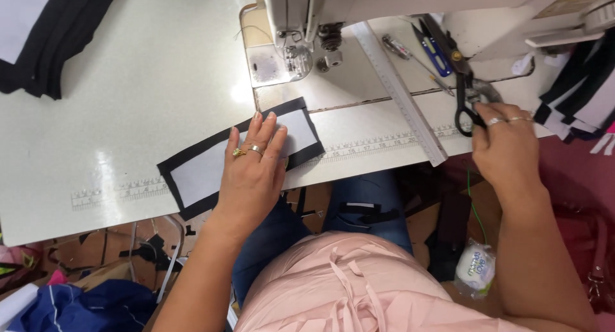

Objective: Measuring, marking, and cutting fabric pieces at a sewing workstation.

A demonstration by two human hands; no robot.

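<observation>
I saw the pale surface carrying the sewing machine, with a long ruler lying slantwise beside it, handy for measuring. My left hand lay flat, fingers spread, on the grey fabric panel with black border, seemingly to pin it down near the front edge, while my right hand gripped the black scissors by their handles. Below, a small white round packet with green print sat by my knee.

The table was smooth and glossy, throwing back light. The cloth panel looked matt, black-edged around pale grey. The scissors were dark metal, the ruler dull metal, the sewing machine glossy white.
</observation>
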